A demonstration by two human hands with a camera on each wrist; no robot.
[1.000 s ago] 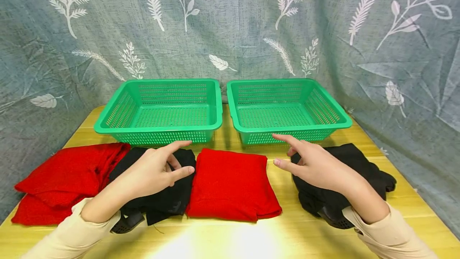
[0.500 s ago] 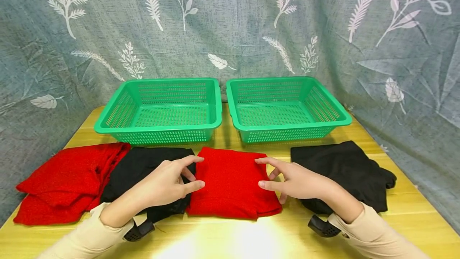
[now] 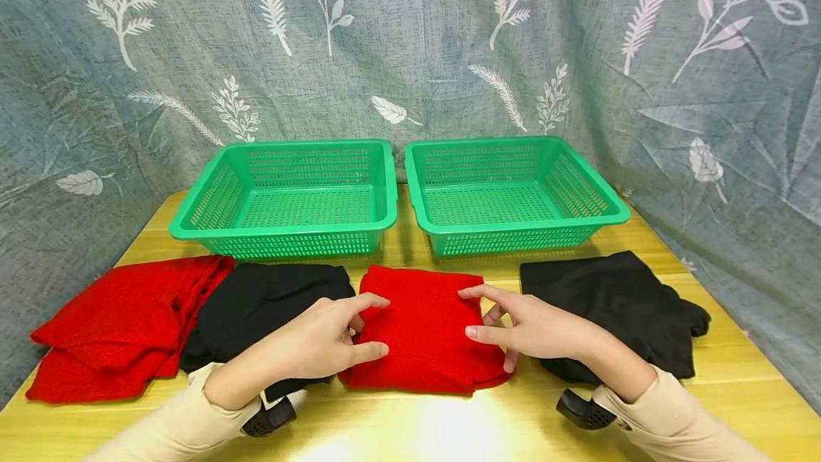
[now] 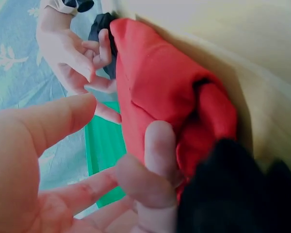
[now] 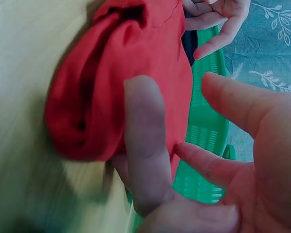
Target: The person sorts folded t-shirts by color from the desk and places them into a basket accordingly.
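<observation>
A folded red cloth (image 3: pixel 426 326) lies on the table between my two hands. My left hand (image 3: pixel 327 339) is at its left edge, thumb and index finger spread over the top and the other fingers low against the side. On the opposite side, my right hand (image 3: pixel 535 325) has its thumb and index finger above the right edge, with the lower fingers at the cloth's side. In the left wrist view the fingertips overlap the red cloth (image 4: pixel 155 73). Loose folds of the red cloth (image 5: pixel 160 63) show at its near end in the right wrist view.
Two green plastic baskets, the left one (image 3: pixel 288 232) and the right one (image 3: pixel 519 223), stand behind the cloths. A black cloth (image 3: pixel 256 298) and another red cloth (image 3: pixel 122 319) lie to the left. Another black cloth (image 3: pixel 609 305) lies to the right. A patterned curtain (image 3: pixel 410 41) hangs behind.
Both hands have come down and inward to the middle red cloth. Over the last half second the left hand moved right and the cloth shifted slightly right.
</observation>
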